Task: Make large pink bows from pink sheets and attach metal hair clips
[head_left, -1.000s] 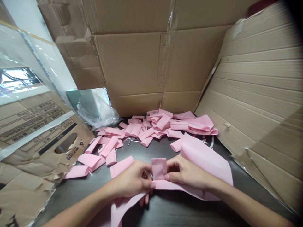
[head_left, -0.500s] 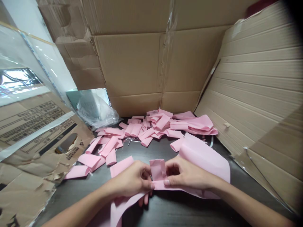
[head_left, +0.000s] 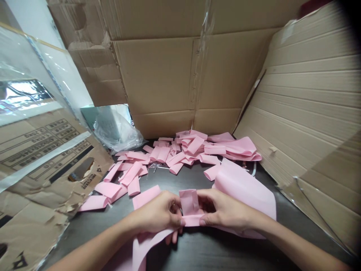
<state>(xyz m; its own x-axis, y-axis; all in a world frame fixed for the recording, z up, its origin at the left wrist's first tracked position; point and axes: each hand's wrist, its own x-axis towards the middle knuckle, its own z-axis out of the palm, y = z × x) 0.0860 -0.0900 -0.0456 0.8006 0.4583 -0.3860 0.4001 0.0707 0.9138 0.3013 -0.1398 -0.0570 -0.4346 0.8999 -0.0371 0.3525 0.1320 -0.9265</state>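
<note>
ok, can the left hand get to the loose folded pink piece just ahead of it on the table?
Probably yes. The folded piece lies flat and uncovered just beyond the left hand, nothing between them. But that hand and the right hand are both pinching the pink strip, so it must let go first.

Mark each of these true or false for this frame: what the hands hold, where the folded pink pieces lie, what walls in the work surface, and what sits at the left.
1. Both hands pinch the same folded pink paper. True: the left hand and right hand meet on the folded pink paper.
2. The pile of folded pink pieces lies nearer the person than the hands. False: it lies beyond the hands, toward the cardboard wall.
3. The work surface is white. False: the tabletop is dark.
4. A crumpled clear plastic bag lies at the left behind the pieces. True.
5. The right hand holds scissors. False: it holds only paper.
</note>
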